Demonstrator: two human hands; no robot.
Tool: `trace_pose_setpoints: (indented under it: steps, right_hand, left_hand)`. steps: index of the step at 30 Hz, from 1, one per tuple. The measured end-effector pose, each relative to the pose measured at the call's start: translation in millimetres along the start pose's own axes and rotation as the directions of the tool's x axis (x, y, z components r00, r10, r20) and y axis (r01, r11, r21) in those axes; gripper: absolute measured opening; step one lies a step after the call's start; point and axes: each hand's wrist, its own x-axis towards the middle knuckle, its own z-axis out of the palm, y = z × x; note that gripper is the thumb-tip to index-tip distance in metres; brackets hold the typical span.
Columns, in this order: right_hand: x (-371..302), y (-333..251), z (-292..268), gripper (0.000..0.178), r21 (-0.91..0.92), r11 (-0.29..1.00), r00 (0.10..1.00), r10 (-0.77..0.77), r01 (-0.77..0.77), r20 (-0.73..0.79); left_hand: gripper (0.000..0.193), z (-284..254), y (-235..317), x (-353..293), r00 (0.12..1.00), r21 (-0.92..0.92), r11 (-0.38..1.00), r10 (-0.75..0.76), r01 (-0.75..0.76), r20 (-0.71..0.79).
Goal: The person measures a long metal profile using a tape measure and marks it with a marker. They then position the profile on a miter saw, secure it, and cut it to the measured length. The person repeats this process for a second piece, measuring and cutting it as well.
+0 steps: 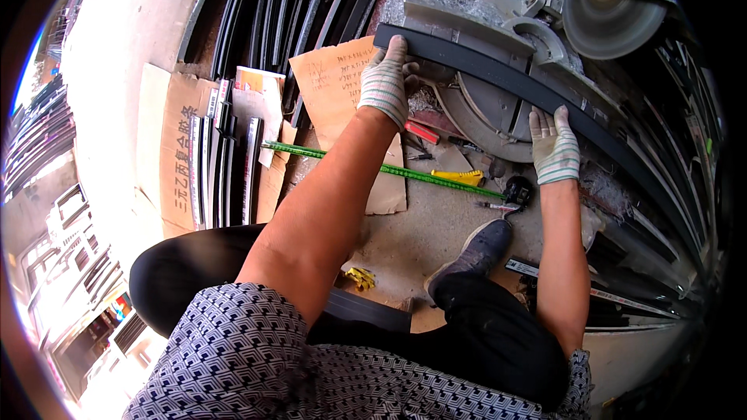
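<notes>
Head view shows both arms stretched forward, each hand in a striped, pale glove. Bent slightly at the elbow, the left arm reaches to the far middle, where the left hand (pixel 387 82) grasps the left end of a dark bar (pixel 482 68), thumb laid over it. On the right, the forearm rises almost straight; the right hand (pixel 555 148) has its fingers extended, tips at the bar's near edge, though whether they pinch it I cannot tell. The bar lies slantwise across the saw base (pixel 484 109), running off to the right, with the saw blade (pixel 611 27) raised at the far right.

Below spreads a dusty concrete floor (pixel 393 245). A green tape strip (pixel 350 166) crosses it, near a yellow-handled tool (pixel 459 177). Written-on cardboard (pixel 331 82) lies left of the saw base, dark strips (pixel 299 12) beyond it. Bright light washes the room's left side.
</notes>
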Motion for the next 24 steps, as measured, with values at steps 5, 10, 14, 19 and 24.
trace_pose_setpoints:
  steps: [5,10,14,19,24]
  right_hand:
    - [0,9,10,0.034,-0.032,0.999,1.000,0.020,-0.020,0.008]
    - [2,11,9,0.035,-0.027,0.999,1.000,0.019,-0.018,0.015]
    - [2,11,9,0.036,-0.028,1.000,1.000,0.007,-0.006,0.012]
    - [-5,9,9,0.034,-0.076,0.997,0.993,0.034,-0.025,0.111]
    - [-40,2,-23,0.020,-0.436,0.878,0.980,-0.187,0.197,0.067]
  left_hand:
    - [0.025,-11,11,13,0.999,0.012,0.999,-0.034,0.035,-0.034]
    - [0.028,-10,22,25,0.996,0.047,0.997,-0.057,0.060,-0.070]
    - [0.029,-9,23,28,0.995,0.100,0.994,-0.041,0.050,-0.090]
    - [0.028,-21,25,42,0.999,0.045,0.999,-0.010,0.012,-0.033]
    - [0.025,-19,31,49,0.997,0.083,0.996,0.022,-0.016,-0.077]
